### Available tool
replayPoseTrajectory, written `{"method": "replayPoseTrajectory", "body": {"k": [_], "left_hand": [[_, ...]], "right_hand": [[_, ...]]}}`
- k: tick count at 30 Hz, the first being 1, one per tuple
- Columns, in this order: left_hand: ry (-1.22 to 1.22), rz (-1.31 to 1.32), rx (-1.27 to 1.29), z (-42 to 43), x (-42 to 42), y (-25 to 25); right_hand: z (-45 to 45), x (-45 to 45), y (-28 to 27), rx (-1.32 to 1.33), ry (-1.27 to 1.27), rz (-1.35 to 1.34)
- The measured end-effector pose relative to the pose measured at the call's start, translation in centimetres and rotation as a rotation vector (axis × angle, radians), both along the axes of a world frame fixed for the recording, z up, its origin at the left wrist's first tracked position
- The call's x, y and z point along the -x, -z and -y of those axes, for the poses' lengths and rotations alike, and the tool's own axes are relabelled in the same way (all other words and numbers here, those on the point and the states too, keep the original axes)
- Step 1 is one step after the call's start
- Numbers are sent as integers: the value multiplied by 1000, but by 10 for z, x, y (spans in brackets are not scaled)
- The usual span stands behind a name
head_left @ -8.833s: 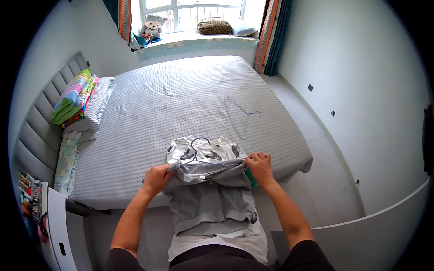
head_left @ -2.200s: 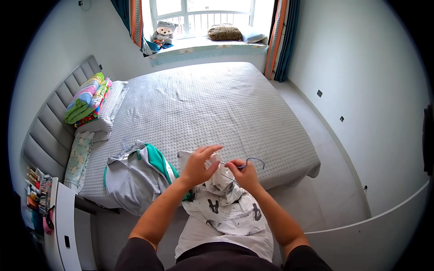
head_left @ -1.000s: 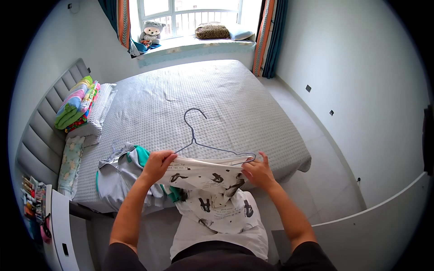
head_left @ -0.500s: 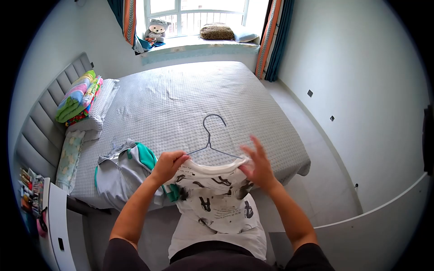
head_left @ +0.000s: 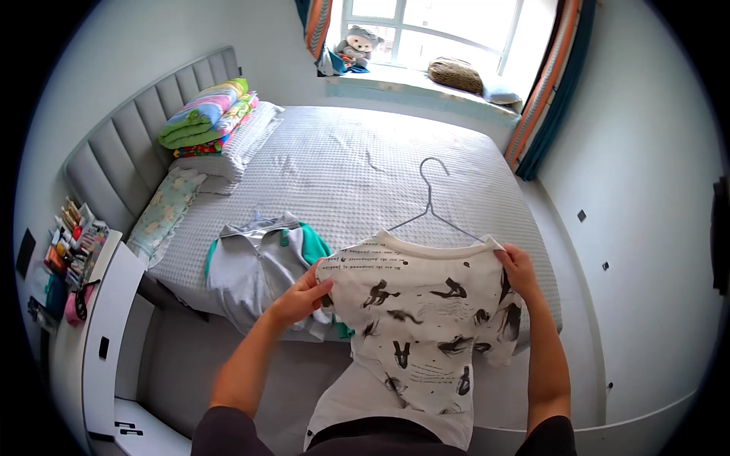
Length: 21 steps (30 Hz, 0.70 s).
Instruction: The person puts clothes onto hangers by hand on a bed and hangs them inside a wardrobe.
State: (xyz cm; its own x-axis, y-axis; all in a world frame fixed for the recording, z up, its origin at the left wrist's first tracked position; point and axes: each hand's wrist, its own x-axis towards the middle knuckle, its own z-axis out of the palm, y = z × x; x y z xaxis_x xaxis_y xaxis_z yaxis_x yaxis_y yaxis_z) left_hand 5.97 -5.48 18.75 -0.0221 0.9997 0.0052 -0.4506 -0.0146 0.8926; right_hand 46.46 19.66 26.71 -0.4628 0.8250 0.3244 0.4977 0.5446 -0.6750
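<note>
A white T-shirt with black printed figures hangs spread between my hands. A grey-blue hanger sits inside it, its hook and upper arms sticking out of the neck opening. My left hand is closed on the shirt's left shoulder by the sleeve. The other shoulder is pinched by my right hand. Beside my left forearm, a grey and green jacket lies over the bed's near edge, with part of another hanger showing at its collar.
The bed has a grey checked cover. Folded quilts and a floral pillow lie by its headboard. At left stands a white cabinet with cosmetics on top. A plush toy and cushions rest on the window sill.
The shirt has been spread wider and the hanger's arms are further inside it. My right hand, previously open near the collar, now grips the shoulder. The view has turned left.
</note>
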Motion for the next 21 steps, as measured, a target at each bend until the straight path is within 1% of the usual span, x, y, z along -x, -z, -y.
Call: {"method": "replayPoseTrajectory", "body": {"k": [1, 2, 3, 4, 5, 6, 7, 8, 9, 10, 11, 12, 13, 14, 15, 16, 18, 19, 20, 21], "left_hand": [[-46, 56, 26, 18, 7, -8], [-119, 104, 116, 31, 31, 9], [-247, 149, 120, 45, 43, 6], [-375, 196, 126, 58, 54, 0], [-490, 197, 92, 67, 72, -2], [-550, 216, 63, 74, 90, -15], [-593, 184, 27, 80, 117, -19], [-635, 150, -8, 87, 150, -21], [-674, 109, 43, 90, 191, -15], [-712, 71, 95, 87, 234, -1], [-843, -6, 122, 81, 276, 9], [-971, -83, 150, 72, 305, 23], [-1071, -158, 172, 64, 320, 41], [-1169, -235, 192, 54, 335, 57], [-1263, -313, 212, 43, 350, 73], [-1195, -640, 439, 38, 355, 96], [-1091, -947, 458, 32, 361, 187], [-982, -1020, 467, 36, 351, 221], [-840, -1246, 838, 36, 327, 222], [-812, -1449, 898, 38, 301, 226]], "right_hand": [[-6, 26, 6, 142, -59, -18], [-9, 53, 12, 286, -116, -32], [-3, 87, 12, 387, -177, -33], [-9, 121, 23, 417, -232, 53], [-9, 155, 34, 472, -305, 52], [7, 195, 25, 522, -324, 78], [1, 230, 35, 530, -384, 153], [-3, 266, 46, 582, -461, 142], [9, 302, 33, 695, -413, 142], [7, 340, 44, 728, -388, 114], [5, 377, 53, 798, -326, 89], [7, 409, 63, 774, -303, -27], [-14, 445, 102, 852, -407, -128], [-13, 472, 118, 807, -352, -162], [-23, 499, 150, 689, -370, -117], [-29, 520, 180, 572, -386, -70], [-17, 540, 195, 514, -326, 71], [-17, 552, 219, 452, -276, 67], [-19, 560, 229, 426, -235, 59], [-20, 563, 240, 402, -193, 55]]}}
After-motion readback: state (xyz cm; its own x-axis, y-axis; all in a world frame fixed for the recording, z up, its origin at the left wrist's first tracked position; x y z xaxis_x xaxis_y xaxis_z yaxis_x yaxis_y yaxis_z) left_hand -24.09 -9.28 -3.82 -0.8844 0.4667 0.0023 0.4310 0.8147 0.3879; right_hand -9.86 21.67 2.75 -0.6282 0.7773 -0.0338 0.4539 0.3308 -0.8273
